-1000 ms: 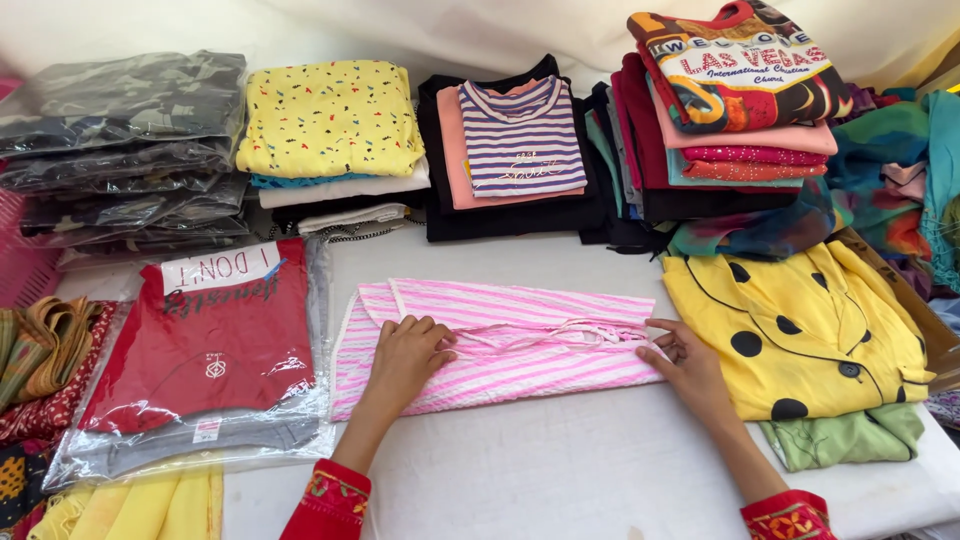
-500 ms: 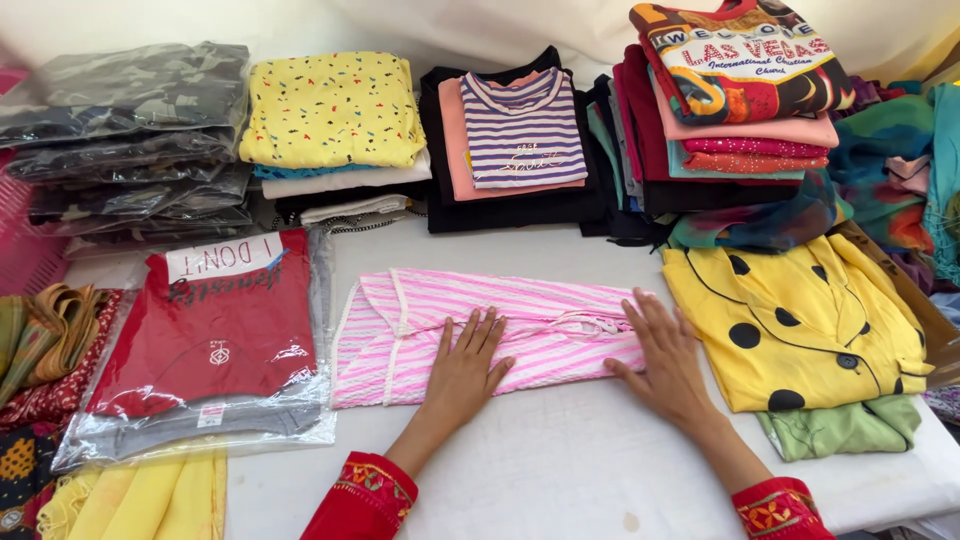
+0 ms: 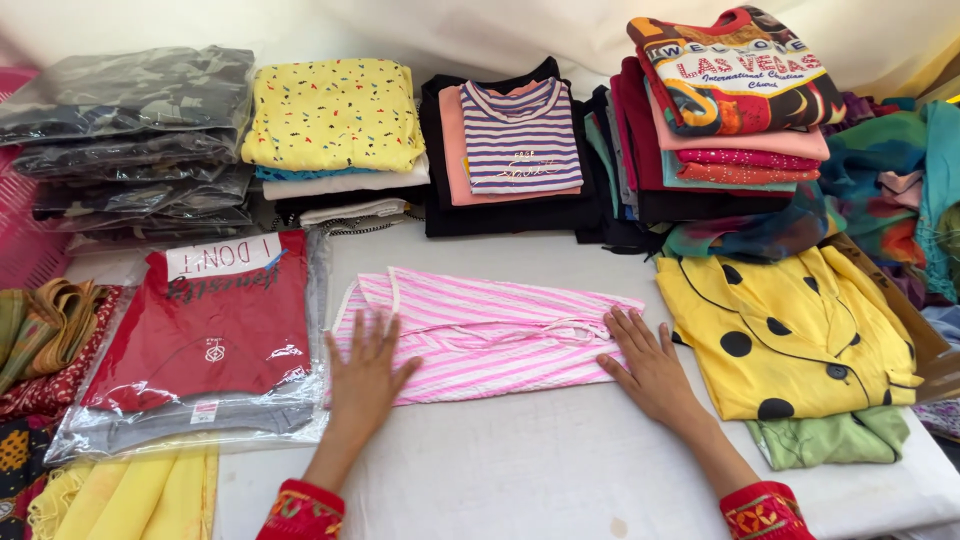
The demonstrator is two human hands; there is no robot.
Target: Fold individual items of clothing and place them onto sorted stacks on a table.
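Pink striped garment [image 3: 485, 335] laid folded at centre of white desk [image 3: 540, 470], between bagged red top [image 3: 205, 325] left and yellow dotted garment [image 3: 790, 335] right. Left hand [image 3: 365, 375] and right hand [image 3: 650, 370] spread flat, fingers open, pressing its near ends, gripping nothing, apparently to flatten folds.

Folded pink-and-white striped garment [image 3: 490, 335] lies flat on the table.

Clear plastic pkg w/ red shirt [image 3: 200, 345], left-centre of frame; white rectangular label [image 3: 222, 256] at its top edge. Stack of clear bags w/ dark camo clothes [image 3: 130, 140], upper left.
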